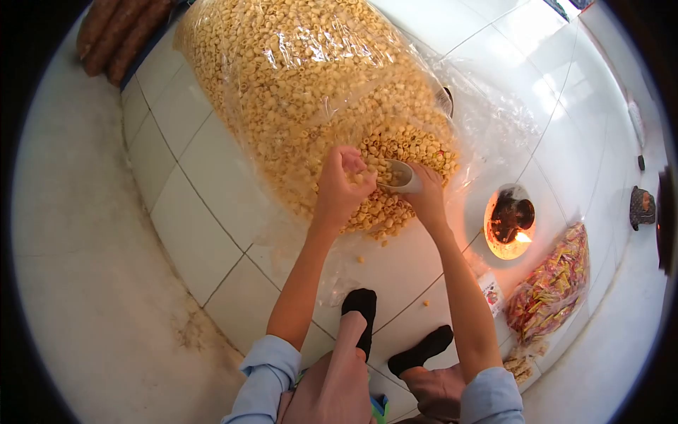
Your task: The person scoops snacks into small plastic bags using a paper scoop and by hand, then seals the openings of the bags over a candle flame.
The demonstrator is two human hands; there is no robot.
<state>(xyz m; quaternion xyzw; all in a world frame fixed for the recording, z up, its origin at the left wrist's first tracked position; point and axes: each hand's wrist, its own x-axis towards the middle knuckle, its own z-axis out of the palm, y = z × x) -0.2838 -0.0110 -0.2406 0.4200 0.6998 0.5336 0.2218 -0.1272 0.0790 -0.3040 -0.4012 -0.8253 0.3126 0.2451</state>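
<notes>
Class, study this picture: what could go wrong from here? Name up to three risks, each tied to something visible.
1. The small flame burns near the big plastic bag and the bag of wrapped packets; either might melt or catch.
2. The right hand holds a scoop, which might spill if tipped.
3. A stray piece near a socked foot could get crushed.

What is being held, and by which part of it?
The right grip holds a scoop by the end away from its mouth. Whether the left grip holds anything cannot be told.
</notes>
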